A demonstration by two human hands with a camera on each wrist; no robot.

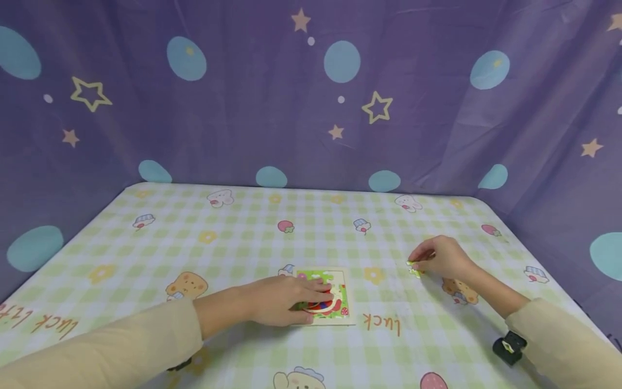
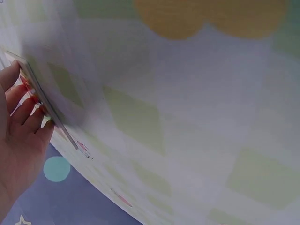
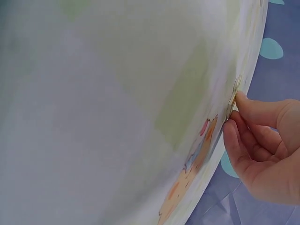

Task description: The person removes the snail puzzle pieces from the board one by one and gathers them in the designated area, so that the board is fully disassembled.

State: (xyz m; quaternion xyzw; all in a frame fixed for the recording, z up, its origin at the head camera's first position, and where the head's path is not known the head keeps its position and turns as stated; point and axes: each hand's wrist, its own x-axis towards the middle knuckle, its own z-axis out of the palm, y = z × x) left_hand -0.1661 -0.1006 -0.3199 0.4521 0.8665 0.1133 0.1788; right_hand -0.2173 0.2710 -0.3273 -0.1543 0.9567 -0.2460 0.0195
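Note:
A square jigsaw puzzle board with a pale frame and a bright green and red picture lies on the table in the head view. A bare cream patch shows in its upper right part. My left hand rests flat over the board's left side, fingers stretched across the picture and hiding much of it. In the left wrist view, the fingertips lie along the board's edge. Off to the right, my right hand pinches a small green puzzle piece between thumb and fingers, close over the tablecloth. The right wrist view shows this piece edge-on.
A green-and-white checked tablecloth with cartoon prints covers the table. Behind it and at both sides hangs a purple curtain with stars and blue dots. A small black device sits at the right wrist.

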